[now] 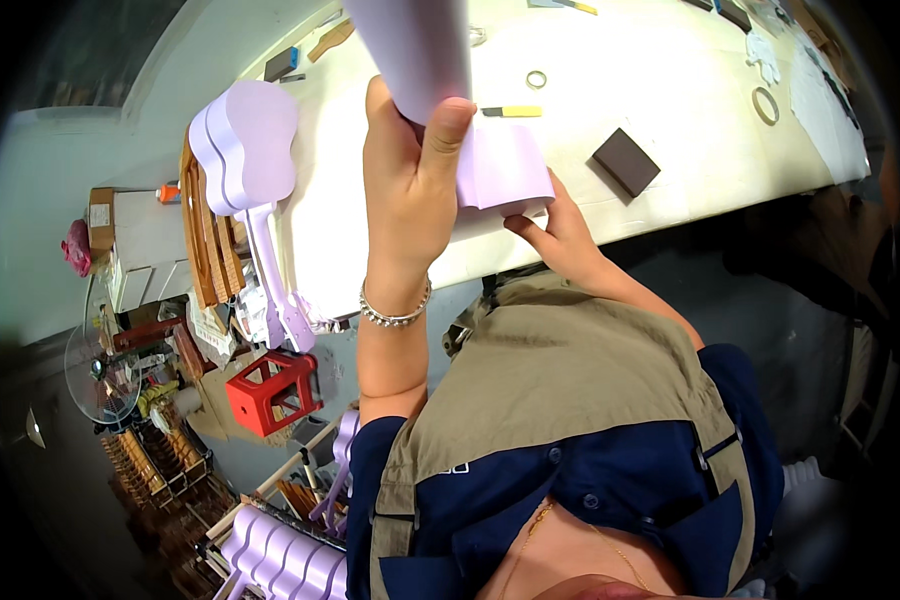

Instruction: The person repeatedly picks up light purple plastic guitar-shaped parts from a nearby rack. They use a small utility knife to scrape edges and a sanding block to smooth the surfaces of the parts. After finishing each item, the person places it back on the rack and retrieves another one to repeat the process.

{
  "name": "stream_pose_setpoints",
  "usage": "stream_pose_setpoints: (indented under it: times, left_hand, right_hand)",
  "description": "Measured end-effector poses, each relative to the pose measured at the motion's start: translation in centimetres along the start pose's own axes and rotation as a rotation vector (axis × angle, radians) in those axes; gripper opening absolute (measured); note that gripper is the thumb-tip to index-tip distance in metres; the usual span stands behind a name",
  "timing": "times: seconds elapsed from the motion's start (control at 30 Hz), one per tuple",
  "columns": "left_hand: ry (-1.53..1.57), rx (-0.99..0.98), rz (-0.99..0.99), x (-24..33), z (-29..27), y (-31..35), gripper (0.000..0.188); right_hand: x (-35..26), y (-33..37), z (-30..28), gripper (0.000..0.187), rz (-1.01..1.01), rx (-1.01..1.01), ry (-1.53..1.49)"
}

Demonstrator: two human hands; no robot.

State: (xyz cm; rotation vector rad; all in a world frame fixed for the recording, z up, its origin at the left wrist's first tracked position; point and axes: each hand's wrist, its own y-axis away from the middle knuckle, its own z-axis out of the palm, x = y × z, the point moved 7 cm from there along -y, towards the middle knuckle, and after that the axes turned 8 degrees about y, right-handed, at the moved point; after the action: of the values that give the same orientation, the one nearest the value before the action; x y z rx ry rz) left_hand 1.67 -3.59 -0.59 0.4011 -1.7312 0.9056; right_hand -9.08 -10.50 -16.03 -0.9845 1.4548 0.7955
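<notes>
Both my hands are on a glossy lilac ukulele, tilted up over the worktable. One lilac part rises toward the top edge, and a curved lilac body section sits lower. My left hand is wrapped around the raised part, thumb on its near side. My right hand grips the lower body section at its near right corner. Its thumb lies under the edge, while the other fingers are partly hidden behind. Just beyond the ukulele lies a yellow and black tool. A dark brown sanding block rests to its right.
Stacked lilac ukuleles lie at the table's left end. Tape rolls, a white glove, a wooden piece and a dark block are on the cream tabletop. A red stool and racked lilac bodies stand left.
</notes>
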Motion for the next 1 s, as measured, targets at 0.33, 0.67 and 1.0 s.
stream_pose_setpoints:
  times: [0.33,0.67,1.0]
  left_hand:
    - [-0.063,-0.021,0.062,0.9,2.4,0.1,0.034]
    - [0.261,0.355,0.005,-0.6,-4.3,1.8,0.066]
    - [0.496,0.633,-0.035,-3.4,-7.3,4.7,0.076]
  right_hand:
    - [-0.1,0.7,-0.2,0.062,-0.011,0.007,-0.098]
    - [2.5,2.9,-7.5,0.112,-0.159,0.427,0.223]
    - [15.5,6.5,-5.9,0.046,0.241,0.276,-0.417]
